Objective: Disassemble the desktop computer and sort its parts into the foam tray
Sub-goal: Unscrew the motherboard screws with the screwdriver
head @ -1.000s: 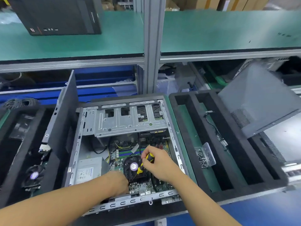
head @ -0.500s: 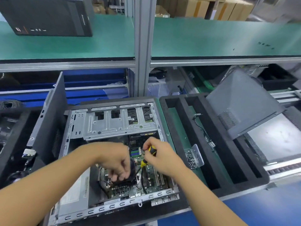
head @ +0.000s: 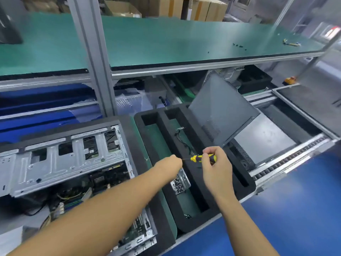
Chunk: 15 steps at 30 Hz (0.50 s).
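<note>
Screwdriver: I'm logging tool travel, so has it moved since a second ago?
Yes: rightward. The screwdriver left the computer case and is now over the foam tray.

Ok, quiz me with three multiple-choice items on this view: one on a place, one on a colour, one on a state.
1. Where is the screw box?
A. on the upper shelf
B. in a slot of the foam tray
C. inside the case

2. What colour is the screwdriver handle?
A. red
B. blue and white
C. yellow and black

3. What is the right hand doing?
A. gripping the screwdriver
B. lying flat and open on the tray
C. it is out of view

Answers:
1 B: the box lies on the green floor of a tray slot.
2 C: the handle is yellow with black bands.
3 A: the fingers curl round the handle.
</note>
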{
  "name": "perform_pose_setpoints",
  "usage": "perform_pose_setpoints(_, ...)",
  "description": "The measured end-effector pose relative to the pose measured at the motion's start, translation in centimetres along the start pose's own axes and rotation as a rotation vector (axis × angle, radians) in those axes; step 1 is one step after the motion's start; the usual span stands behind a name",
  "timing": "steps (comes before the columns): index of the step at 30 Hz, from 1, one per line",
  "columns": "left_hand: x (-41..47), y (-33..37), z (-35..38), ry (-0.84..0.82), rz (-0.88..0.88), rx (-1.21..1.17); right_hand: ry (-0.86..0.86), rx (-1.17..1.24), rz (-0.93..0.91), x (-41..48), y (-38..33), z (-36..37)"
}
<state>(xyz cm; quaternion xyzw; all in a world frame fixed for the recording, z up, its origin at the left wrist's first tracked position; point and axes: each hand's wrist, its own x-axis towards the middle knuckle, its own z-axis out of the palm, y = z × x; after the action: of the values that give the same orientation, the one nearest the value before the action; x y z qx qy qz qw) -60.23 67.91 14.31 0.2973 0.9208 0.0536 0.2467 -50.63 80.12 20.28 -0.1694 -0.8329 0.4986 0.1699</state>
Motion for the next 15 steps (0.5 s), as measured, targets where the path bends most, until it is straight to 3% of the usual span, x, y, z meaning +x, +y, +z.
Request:
perform_pose_setpoints(5,6.1,1.3,6.4,-0.151,-0.163,0.044,0.071,-0.034,0.088,0.2,4.4,-3.5)
perform_pose_setpoints(9,8.1,2.4,9.4,-0.166,-0.116,0.281,0.1,-0.061,0.122,0.0,6.9,-5.0)
perform_pose_setpoints(13,8.7,2.6,11.6,-0.385,-0.114,0.515,0.034,-0.091,0.132,0.2,7.9,-4.3)
perform_pose_setpoints(15,8.5,2.5,11.0,-0.487,-0.118,0.483,-0.022,-0.101,0.128,0.5,7.7,-3.6)
